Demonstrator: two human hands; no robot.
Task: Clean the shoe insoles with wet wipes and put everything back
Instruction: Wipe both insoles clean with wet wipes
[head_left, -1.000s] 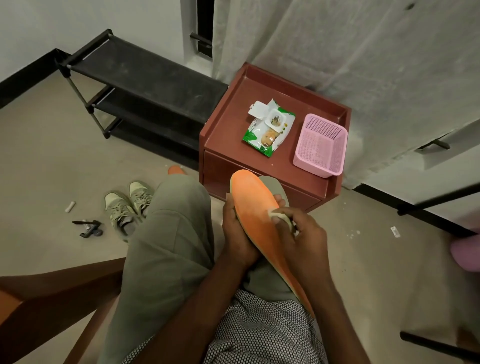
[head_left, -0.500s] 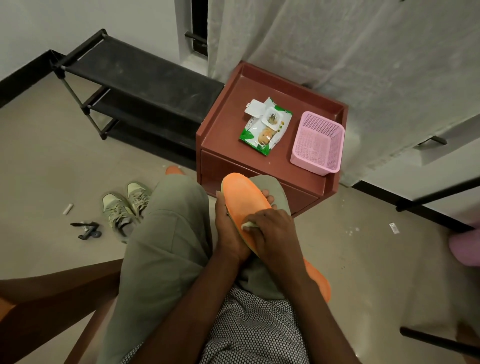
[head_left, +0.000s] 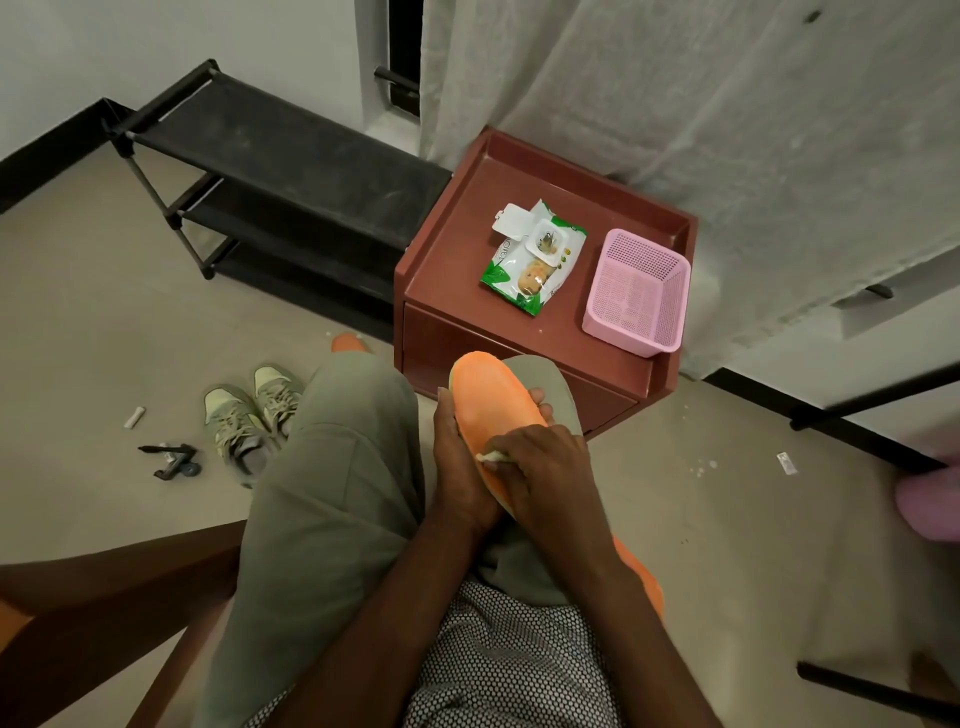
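Right now the left hand (head_left: 460, 467) cups the orange insole (head_left: 493, 410) from its left edge, fingers wrapped round it, holding it tilted over the lap. And the right hand (head_left: 540, 462) is curled tight on a small white wipe (head_left: 491, 457), pressing it against the insole's middle. A second orange insole (head_left: 641, 577) peeks out under the right forearm. Up on the red-brown cabinet (head_left: 447, 270), the wipes pack (head_left: 532, 260) lies near the middle of the top, its white flap lid flipped open. Beside it, at the right edge, sits the pink basket (head_left: 636, 291), and its mesh floor shows bare. Down on the floor to the left, a pair of shoes (head_left: 252, 415) sits by the knee, near the black rack (head_left: 280, 182).
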